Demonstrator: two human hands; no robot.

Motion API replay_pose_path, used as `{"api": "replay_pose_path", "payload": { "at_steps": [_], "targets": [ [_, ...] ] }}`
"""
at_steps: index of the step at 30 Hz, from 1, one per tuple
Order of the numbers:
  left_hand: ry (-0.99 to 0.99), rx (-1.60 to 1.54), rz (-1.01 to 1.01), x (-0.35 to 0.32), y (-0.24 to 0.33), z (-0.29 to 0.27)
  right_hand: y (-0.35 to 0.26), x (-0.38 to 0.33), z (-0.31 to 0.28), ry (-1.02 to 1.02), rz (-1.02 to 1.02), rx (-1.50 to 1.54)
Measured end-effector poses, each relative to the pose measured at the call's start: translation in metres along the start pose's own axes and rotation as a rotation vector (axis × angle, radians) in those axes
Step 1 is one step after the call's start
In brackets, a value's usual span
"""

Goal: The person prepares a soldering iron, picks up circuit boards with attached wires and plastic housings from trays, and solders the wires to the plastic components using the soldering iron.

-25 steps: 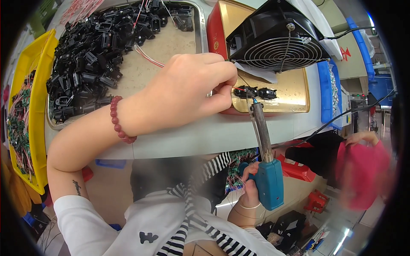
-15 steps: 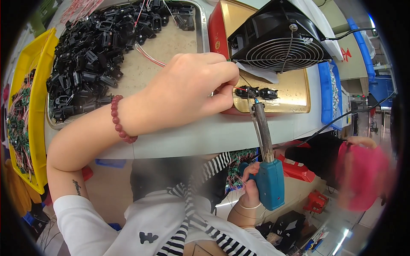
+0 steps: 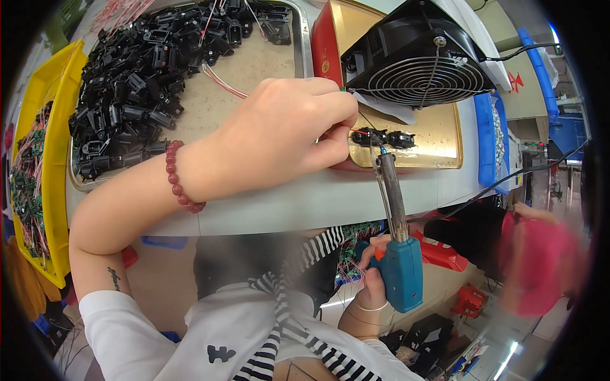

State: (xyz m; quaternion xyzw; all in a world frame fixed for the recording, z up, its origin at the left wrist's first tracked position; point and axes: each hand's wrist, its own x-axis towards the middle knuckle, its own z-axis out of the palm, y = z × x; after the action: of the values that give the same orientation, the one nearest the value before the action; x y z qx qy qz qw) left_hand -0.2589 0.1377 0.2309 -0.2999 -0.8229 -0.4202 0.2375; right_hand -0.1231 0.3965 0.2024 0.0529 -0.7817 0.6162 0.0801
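My left hand (image 3: pixel 289 130) is closed in a pinch over the gold tin lid, with a thin red wire (image 3: pixel 359 133) running from its fingertips to a small black plastic housing (image 3: pixel 367 137). A second black housing (image 3: pixel 401 140) lies right beside the first one. From below, my right hand (image 3: pixel 373 289) grips the teal handle of a soldering gun (image 3: pixel 404 273). The gun points up, and its tip is at the first housing, by the wire's end. Whether tip and wire touch is too small to tell. My left fingertips are partly hidden behind the hand.
A metal tray (image 3: pixel 304 60) heaped with black housings stands at the left. Beyond the lid (image 3: pixel 438 152) sits a black fan (image 3: pixel 432 76) with a wire grille. A yellow bin (image 3: pixel 60 254) of circuit boards is far left; a blue bin (image 3: pixel 486 140) stands right. Another person in pink (image 3: pixel 540 263) is at right.
Both hands keep almost the same places, with wire and soldering gun still held. A finger of my right hand has shifted slightly, and a red trigger shows on the gun.
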Motion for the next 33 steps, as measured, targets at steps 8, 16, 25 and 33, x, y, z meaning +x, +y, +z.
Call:
{"api": "replay_pose_path", "payload": {
  "at_steps": [8,16,25,33],
  "targets": [
    [-0.010,0.009,0.000,0.001,0.000,0.000,0.002,0.001,0.001,-0.004,-0.011,0.018],
    [0.003,0.015,0.006,0.000,0.001,-0.001,-0.006,-0.002,-0.001,-0.001,0.057,0.070],
    [-0.021,0.014,-0.011,0.000,0.002,-0.002,-0.003,-0.004,0.001,0.018,0.054,0.064],
    [-0.009,0.012,0.001,0.001,0.001,0.000,-0.003,-0.008,-0.001,0.045,0.057,0.085]
  ]
}}
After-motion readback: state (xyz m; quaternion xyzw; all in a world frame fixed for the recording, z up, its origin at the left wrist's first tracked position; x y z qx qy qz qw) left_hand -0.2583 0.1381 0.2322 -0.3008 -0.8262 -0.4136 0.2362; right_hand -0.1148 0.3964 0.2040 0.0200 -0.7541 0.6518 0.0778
